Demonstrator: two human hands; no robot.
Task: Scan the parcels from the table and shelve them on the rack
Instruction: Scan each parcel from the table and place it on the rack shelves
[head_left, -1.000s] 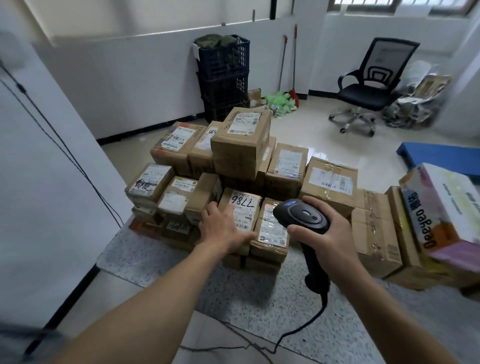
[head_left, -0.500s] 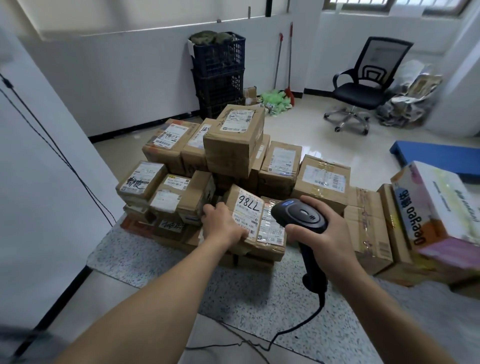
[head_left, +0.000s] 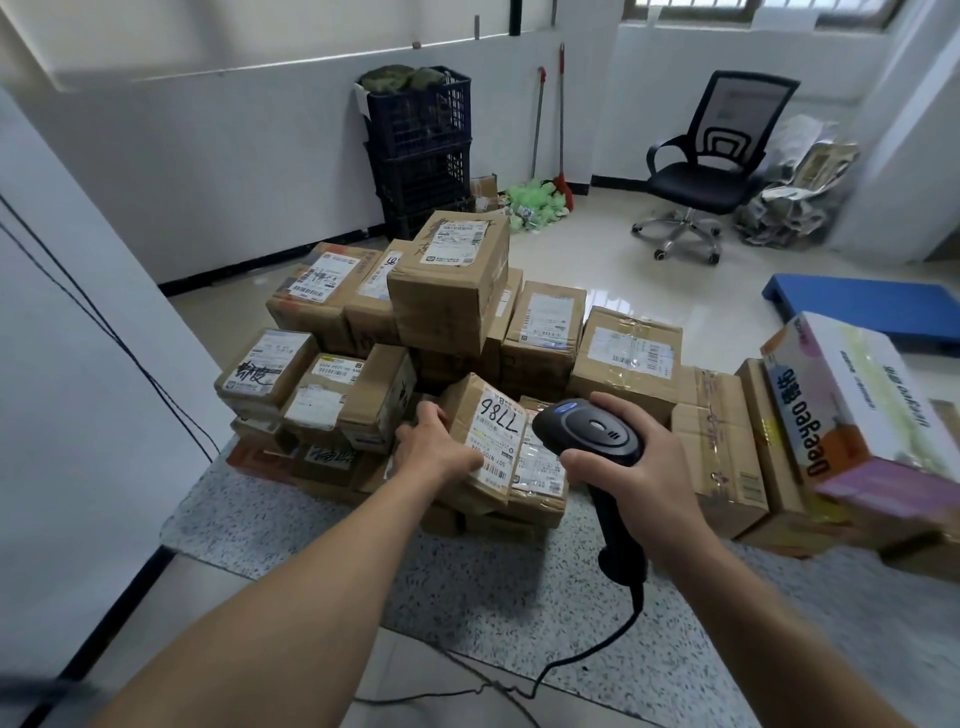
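Observation:
A pile of brown cardboard parcels (head_left: 452, 306) with white labels covers the speckled grey table (head_left: 509, 577). My left hand (head_left: 434, 449) grips a small parcel marked "7786" (head_left: 491, 431) at the front of the pile, and the parcel is tilted up with its label facing me. My right hand (head_left: 631, 470) holds a black corded barcode scanner (head_left: 589, 434) just to the right of that parcel, its head level with the label. No rack is in view.
A colourful printed box (head_left: 857, 400) lies on cartons at the right. Behind the table are stacked dark crates (head_left: 421, 140), two brooms (head_left: 558, 119), a black office chair (head_left: 711, 166), a blue pallet (head_left: 857, 306) and a white wall panel at left. The scanner cable (head_left: 571, 660) trails over the table edge.
My left hand closed on the "7786" parcel and tipped it up from lying flat. My right hand with the scanner stayed close beside it.

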